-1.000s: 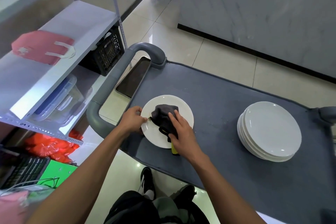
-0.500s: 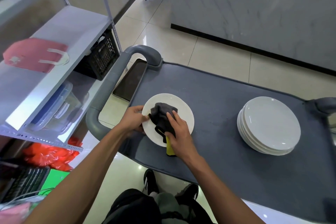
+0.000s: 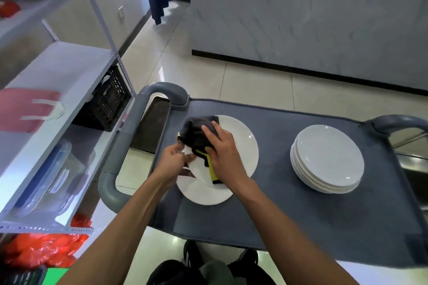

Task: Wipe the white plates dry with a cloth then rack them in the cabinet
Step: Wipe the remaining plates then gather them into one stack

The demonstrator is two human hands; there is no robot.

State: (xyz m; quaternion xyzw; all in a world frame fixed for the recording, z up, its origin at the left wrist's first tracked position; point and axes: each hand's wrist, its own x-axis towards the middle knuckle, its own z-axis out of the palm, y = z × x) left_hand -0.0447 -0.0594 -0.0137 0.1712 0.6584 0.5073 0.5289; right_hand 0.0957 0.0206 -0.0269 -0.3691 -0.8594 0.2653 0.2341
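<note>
Over on the far left stands the metal shelving (image 3: 69,71), with one pink bag (image 3: 27,109) lying on a shelf and one black crate (image 3: 108,102) tucked below, none of it in play. Now to the cart: the grey surface (image 3: 273,220) carries everything that matters here.

The left hand (image 3: 172,162) is at the near-left rim of the plate (image 3: 240,143), fingers (image 3: 188,157) curled and pinching the edge, and it looks as if that side is tipped up off the surface. I'd say that's the anchor, there to stop the plate sliding while the wiping goes on.

Centre stage, the right hand (image 3: 223,152) presses one dark cloth (image 3: 193,133) with a yellow edge down on the plate's upper-left part, its fingers spread flat over the bunched fabric rather than wrapped around it. Pressing flat lets the cloth sweep the face, by my reading.

To the right, well apart from the action, sits the stack of plates (image 3: 326,159). I make it about four or five from the rims showing, but I can't count them for certain. Whether they're dried or waiting, I can't tell either.

So that's one plate under the cloth, one stack, one cloth and two hands at work. No cabinet rack in view, so racking is not yet begun.
</note>
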